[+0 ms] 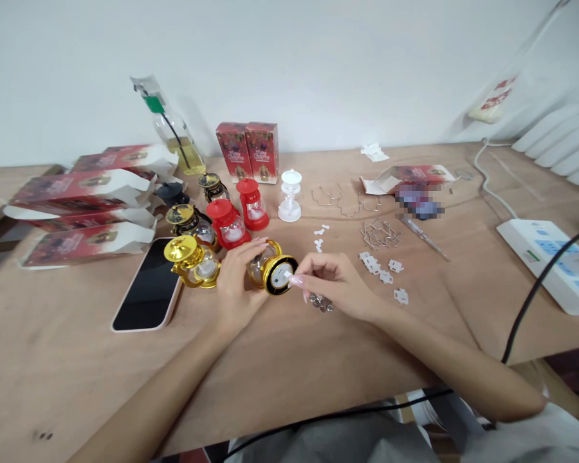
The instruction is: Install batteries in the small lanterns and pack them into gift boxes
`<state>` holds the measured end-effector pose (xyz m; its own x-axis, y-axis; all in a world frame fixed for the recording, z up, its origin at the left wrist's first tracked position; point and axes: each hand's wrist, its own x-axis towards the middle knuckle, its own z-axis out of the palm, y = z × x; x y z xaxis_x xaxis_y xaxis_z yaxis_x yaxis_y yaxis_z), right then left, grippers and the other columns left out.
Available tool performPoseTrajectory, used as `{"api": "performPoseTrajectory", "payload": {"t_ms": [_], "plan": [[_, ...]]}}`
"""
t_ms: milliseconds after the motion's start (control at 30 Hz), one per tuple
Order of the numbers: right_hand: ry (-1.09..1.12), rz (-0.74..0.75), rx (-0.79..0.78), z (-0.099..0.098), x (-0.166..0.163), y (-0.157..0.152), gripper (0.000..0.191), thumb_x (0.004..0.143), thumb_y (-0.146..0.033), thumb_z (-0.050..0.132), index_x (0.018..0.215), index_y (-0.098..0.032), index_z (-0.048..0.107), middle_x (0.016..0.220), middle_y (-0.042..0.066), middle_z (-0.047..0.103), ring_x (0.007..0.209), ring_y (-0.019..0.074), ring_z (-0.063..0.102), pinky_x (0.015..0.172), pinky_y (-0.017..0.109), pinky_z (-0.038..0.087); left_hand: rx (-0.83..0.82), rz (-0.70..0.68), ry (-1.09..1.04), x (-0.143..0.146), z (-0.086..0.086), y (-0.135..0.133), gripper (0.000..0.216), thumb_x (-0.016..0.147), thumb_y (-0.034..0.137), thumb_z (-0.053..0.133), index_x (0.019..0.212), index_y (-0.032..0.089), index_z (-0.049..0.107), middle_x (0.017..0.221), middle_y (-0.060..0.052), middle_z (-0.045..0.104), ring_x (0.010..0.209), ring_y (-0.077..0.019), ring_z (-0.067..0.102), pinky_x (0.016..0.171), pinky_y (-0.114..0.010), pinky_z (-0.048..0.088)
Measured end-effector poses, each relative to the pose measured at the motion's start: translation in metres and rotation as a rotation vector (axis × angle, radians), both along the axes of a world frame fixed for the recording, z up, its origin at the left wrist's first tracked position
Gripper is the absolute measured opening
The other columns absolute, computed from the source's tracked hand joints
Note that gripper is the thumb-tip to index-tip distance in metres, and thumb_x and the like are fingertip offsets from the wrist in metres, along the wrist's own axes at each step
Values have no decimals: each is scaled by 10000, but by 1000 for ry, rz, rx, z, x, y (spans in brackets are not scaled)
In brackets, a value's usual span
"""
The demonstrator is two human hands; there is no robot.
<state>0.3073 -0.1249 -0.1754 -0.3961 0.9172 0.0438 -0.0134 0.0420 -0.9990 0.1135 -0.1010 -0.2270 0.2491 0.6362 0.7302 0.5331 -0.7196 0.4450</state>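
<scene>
Left hand (236, 289) grips lantern (269, 269); bottle (174, 127) holds yellow liquid (188, 158).

Lantern I hold (269, 265): glossy, metallic-looking gold
Red lantern (226, 220): smooth, shiny plastic
Box (77, 194): smooth printed card
Wires (380, 235): bare, shiny metal
Table before me (280, 366): matt, lightly creased

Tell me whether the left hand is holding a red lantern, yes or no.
No, the left hand holds a gold lantern, while both red lanterns stand on the table.
</scene>
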Motion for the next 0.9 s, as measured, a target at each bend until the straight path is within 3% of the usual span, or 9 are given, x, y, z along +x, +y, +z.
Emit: {"api": "performPoseTrajectory", "payload": {"t_ms": [333,567,733,900], "plan": [[34,20,-103,-4,-7,-1,337,739,-484,725,701,-175,595,545,-49,562,438,54,421,414,194,303,79,28,42,0,4,-2,493,747,367,736,1165,226,516,1109,-87,612,1072,-263,596,897,-444,509],[-16,-14,24,-3,-4,-2,331,837,-486,615,719,-183,555,574,-46,541,504,73,447,489,217,324,54,49,76,0,6,-3,496,748,329,740,1185,242,522,1103,-85,582,1056,-255,593,895,-440,525],[-120,-45,142,1,8,2,287,873,-438,589,747,-183,556,630,-36,542,547,80,448,509,224,326,-92,-166,-172,2,-2,-2,592,747,297,748,1226,222,408,1145,-121,618,1034,-245,648,871,-432,551],[-136,-75,174,6,18,3,273,839,-424,648,735,-179,587,635,-25,533,556,90,448,509,236,340,-54,-205,-113,0,3,-3,498,726,274,764,1121,238,464,1142,-128,653,1059,-268,647,878,-465,526]]}}
